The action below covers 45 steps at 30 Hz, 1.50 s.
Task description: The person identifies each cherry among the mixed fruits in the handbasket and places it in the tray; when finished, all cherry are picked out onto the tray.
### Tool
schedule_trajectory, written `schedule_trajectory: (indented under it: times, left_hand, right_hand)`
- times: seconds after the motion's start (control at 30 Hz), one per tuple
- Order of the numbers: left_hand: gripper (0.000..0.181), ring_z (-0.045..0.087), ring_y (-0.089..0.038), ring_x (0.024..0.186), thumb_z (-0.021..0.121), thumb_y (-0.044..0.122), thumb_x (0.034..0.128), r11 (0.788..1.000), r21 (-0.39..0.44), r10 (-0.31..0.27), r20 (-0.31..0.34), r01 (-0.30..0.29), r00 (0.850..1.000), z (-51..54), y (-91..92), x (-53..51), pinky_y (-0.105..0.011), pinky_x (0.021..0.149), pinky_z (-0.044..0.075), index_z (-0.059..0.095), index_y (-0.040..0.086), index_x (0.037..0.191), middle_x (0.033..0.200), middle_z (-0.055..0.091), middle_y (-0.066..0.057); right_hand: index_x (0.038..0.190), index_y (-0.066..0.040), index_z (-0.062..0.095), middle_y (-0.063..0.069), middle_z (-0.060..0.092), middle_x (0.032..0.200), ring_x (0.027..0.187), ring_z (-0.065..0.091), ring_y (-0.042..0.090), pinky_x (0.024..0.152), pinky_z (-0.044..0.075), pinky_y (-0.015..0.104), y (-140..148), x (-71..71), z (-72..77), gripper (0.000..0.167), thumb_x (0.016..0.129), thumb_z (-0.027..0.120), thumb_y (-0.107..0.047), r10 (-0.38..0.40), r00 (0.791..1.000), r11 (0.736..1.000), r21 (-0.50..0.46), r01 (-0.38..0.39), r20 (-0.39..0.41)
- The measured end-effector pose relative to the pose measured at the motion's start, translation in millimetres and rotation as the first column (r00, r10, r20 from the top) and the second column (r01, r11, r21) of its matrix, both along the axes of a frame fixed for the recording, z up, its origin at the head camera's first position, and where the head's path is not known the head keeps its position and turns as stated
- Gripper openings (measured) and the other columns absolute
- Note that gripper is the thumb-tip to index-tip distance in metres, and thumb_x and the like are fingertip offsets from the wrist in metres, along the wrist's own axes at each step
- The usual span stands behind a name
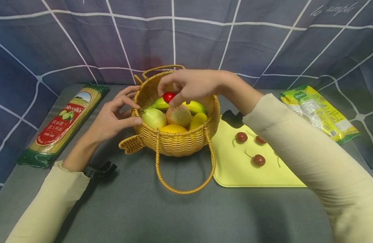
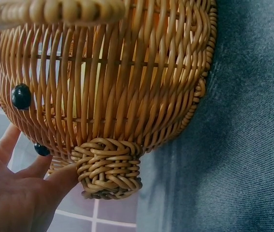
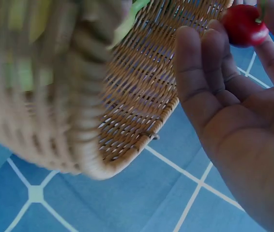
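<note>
A round wicker basket (image 1: 177, 145) holds a green pear (image 1: 154, 118), a peach (image 1: 178, 115), a mango-like yellow fruit (image 1: 198, 120), another yellow fruit (image 1: 173, 129) and green-yellow bananas (image 1: 196, 107). My left hand (image 1: 110, 118) rests spread against the basket's left end, its thumb and fingertips touching the rim. In the left wrist view, that hand (image 2: 18, 188) lies beside the woven snout (image 2: 109, 169) and black bead eyes. Over the basket opening, my right hand (image 1: 193, 86) pinches a red cherry (image 1: 169, 97); its stem shows in the right wrist view.
A yellow-green tray (image 1: 229, 175) on the right bears several dark red cherries (image 1: 259, 160), partly hidden by my right sleeve. A spaghetti pack (image 1: 64, 125) lies left, and a yellow-green Knorr packet (image 1: 320, 113) lies far right. One basket handle (image 1: 186, 192) hangs down in front.
</note>
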<state>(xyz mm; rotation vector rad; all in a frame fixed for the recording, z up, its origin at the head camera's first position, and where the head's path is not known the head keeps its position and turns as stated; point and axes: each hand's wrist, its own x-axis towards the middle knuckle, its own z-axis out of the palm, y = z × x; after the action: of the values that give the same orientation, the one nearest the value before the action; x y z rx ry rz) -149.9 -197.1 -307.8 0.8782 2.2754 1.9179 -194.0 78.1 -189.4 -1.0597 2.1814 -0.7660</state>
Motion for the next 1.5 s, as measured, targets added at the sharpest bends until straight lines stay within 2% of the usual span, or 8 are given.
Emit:
schedule_trajectory:
  times: [0.17,0.33,0.6,0.77,0.9,1.1,1.27,1.5]
  left_hand:
    - [0.022,0.027,-0.031,0.141,0.072,-0.010,0.0822,1.000,-0.002,0.005,0.004,-0.005,1.000,-0.2,-0.1,0.3,-0.060,0.107,0.031,0.059,-0.006,0.099,0.153,0.035,-0.008]
    - [0.021,0.027,-0.030,0.141,0.072,-0.009,0.0825,1.000,-0.010,0.007,0.002,-0.007,1.000,0.2,-0.1,0.9,-0.055,0.107,0.034,0.060,-0.006,0.100,0.153,0.035,-0.008]
    - [0.022,0.028,-0.030,0.141,0.073,-0.008,0.0824,1.000,-0.011,0.002,-0.009,-0.002,1.000,0.4,0.1,0.7,-0.045,0.105,0.040,0.059,-0.007,0.100,0.153,0.035,-0.008]
    - [0.022,0.028,-0.030,0.140,0.073,-0.009,0.0824,1.000,-0.002,-0.004,-0.012,0.004,1.000,-0.6,0.1,-0.7,-0.039,0.103,0.042,0.059,-0.007,0.100,0.152,0.035,-0.009]
    - [0.022,0.027,-0.031,0.140,0.073,-0.009,0.0822,1.000,0.002,-0.005,-0.007,0.006,1.000,-0.6,0.1,-0.2,-0.044,0.105,0.040,0.059,-0.007,0.099,0.152,0.035,-0.009]
    - [0.021,0.027,-0.030,0.141,0.072,-0.009,0.0833,1.000,0.004,0.004,0.006,-0.004,1.000,1.1,1.0,1.4,-0.051,0.107,0.036,0.058,-0.008,0.100,0.152,0.035,-0.008]
    - [0.021,0.027,-0.030,0.141,0.071,-0.010,0.0841,1.000,0.021,-0.005,0.013,0.005,1.000,2.0,3.1,2.2,-0.042,0.105,0.040,0.058,-0.009,0.100,0.152,0.035,-0.008]
    - [0.019,0.027,-0.031,0.141,0.071,-0.009,0.0840,1.000,0.021,-0.005,0.004,0.005,1.000,1.5,2.7,2.2,-0.038,0.104,0.041,0.060,-0.006,0.099,0.152,0.035,-0.009]
  right_hand:
    - [0.117,-0.010,0.058,0.009,0.060,0.097,0.078,0.051,0.025,0.070,0.043,0.035,24,14.1,-0.7,0.026,0.093,0.065,-0.012,-0.014,1.000,0.997,-0.072,0.013,-0.013]
    - [0.120,-0.014,0.058,0.005,0.062,0.098,0.083,0.054,0.023,0.073,0.046,0.037,57,33.6,-3.7,0.026,0.095,0.065,-0.015,-0.050,0.997,0.993,-0.106,0.043,-0.060]
    - [0.122,-0.011,0.057,0.005,0.062,0.097,0.087,0.059,0.022,0.078,0.050,0.031,121,65.4,-24.2,0.023,0.099,0.060,-0.011,-0.147,0.987,0.973,-0.187,0.133,-0.061]
    - [0.121,-0.016,0.056,0.000,0.062,0.096,0.081,0.060,0.019,0.073,0.049,0.029,158,84.9,-43.1,0.021,0.100,0.058,-0.011,-0.238,0.966,0.964,-0.147,0.223,-0.096]
    - [0.122,-0.018,0.055,-0.002,0.063,0.094,0.079,0.061,0.017,0.069,0.049,0.030,185,98.6,-61.4,0.022,0.101,0.057,-0.012,-0.302,0.946,0.951,-0.101,0.291,-0.121]
    - [0.125,-0.018,0.055,0.006,0.061,0.091,0.068,0.057,0.021,0.058,0.049,0.030,215,116.2,-95.4,0.023,0.102,0.057,-0.017,-0.406,0.911,0.914,-0.036,0.404,-0.077]
    - [0.132,-0.015,0.055,0.001,0.062,0.094,0.076,0.059,0.017,0.062,0.049,0.028,233,127.7,-118.0,0.033,0.099,0.061,-0.016,-0.462,0.876,0.885,-0.006,0.466,-0.141]
    - [0.107,-0.013,0.060,-0.009,0.058,0.076,0.068,0.053,0.006,0.061,0.043,0.024,243,132.8,-139.9,0.018,0.093,0.065,-0.003,-0.456,0.850,0.886,-0.047,0.461,-0.264]
